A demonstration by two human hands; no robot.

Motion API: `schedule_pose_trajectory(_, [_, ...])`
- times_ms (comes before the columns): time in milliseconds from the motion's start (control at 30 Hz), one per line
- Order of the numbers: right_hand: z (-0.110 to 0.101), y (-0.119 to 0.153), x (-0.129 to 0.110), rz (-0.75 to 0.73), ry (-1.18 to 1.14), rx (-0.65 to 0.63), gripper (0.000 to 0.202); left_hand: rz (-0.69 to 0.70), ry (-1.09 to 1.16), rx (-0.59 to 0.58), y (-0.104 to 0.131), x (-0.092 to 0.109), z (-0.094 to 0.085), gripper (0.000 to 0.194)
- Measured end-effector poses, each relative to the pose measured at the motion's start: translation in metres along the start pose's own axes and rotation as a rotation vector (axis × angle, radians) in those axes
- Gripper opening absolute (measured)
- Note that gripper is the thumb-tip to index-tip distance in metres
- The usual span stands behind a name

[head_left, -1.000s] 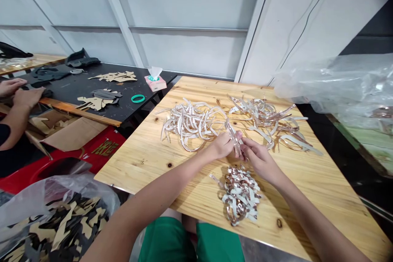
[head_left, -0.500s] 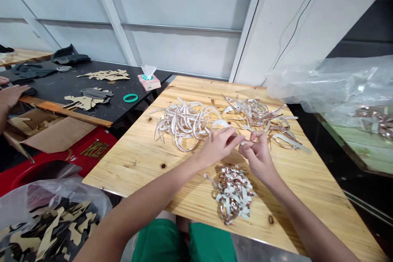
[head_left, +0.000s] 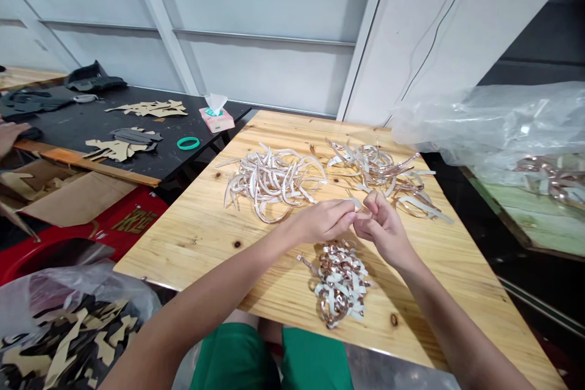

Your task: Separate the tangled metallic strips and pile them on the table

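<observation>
Above the wooden table, my left hand [head_left: 326, 220] pinches a thin pale strip [head_left: 355, 203], mostly hidden by the fingers. My right hand [head_left: 382, 228] is closed on the same strip, its fingertips close to the left ones. Below the hands lies a heap of short curled white and rose-gold strips [head_left: 340, 283]. Left of them is a tangled pile of long white strips with shiny edges [head_left: 272, 183]. Behind my right hand spreads a looser pile of long white and rose-gold strips [head_left: 379, 164].
A black table [head_left: 150, 82] at left bears beige and grey cut pieces [head_left: 121, 147], a green ring [head_left: 187, 144] and a tissue box [head_left: 216, 119]. Another person's hand [head_left: 10, 134] shows at the left edge. Clear plastic bags stand lower left [head_left: 146, 283] and right [head_left: 493, 119].
My left fingers have curled in more, and a bit of pale strip now shows above them. My right hand stays pinched close by. The view has shifted slightly.
</observation>
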State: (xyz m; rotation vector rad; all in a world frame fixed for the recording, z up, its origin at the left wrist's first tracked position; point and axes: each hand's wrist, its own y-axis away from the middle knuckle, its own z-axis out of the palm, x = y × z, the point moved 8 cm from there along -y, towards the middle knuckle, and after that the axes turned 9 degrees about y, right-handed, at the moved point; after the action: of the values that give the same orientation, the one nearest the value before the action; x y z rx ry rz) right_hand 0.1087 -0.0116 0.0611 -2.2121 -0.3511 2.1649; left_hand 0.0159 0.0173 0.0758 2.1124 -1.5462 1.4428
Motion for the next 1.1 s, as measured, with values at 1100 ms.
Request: schedule_pose_trajectory(1100, [-0.039, -0.014, 0.019, 0.179, -0.285, 0.206, 0.014, -0.012, 0.222, 0.248, -0.002, 0.004, -0.011, 0.03])
